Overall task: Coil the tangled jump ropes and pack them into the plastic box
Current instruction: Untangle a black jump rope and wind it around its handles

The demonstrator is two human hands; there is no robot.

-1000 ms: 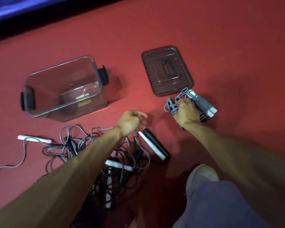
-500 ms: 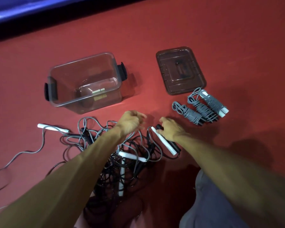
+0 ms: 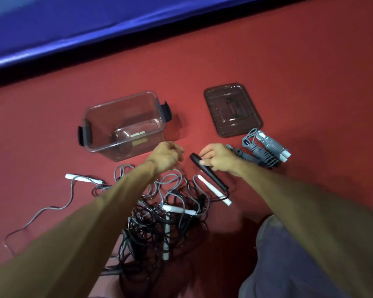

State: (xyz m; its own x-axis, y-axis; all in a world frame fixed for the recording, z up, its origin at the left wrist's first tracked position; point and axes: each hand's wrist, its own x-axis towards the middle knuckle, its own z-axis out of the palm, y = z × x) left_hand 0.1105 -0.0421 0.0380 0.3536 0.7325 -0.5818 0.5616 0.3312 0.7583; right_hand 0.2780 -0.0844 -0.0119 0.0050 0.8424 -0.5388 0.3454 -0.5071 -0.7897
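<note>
A tangle of black and grey jump ropes (image 3: 159,211) with white handles lies on the red floor in front of me. My right hand (image 3: 219,158) grips a black handle (image 3: 209,173) at the tangle's right edge, lifted slightly; a white handle (image 3: 213,191) lies beside it. My left hand (image 3: 165,157) hovers over the tangle with fingers curled, and I cannot see anything in it. A coiled grey rope (image 3: 265,150) lies to the right. The clear plastic box (image 3: 123,125) stands open and holds no rope.
The box's dark lid (image 3: 233,110) lies upside down behind the coiled rope. A loose grey rope end (image 3: 52,207) with a white handle (image 3: 82,179) trails left. A blue mat (image 3: 95,29) borders the floor behind. My knee (image 3: 289,254) is at lower right.
My right hand let go of the coiled grey rope, moved left and took hold of the black handle. The left hand stayed over the tangle. The camera tilted up.
</note>
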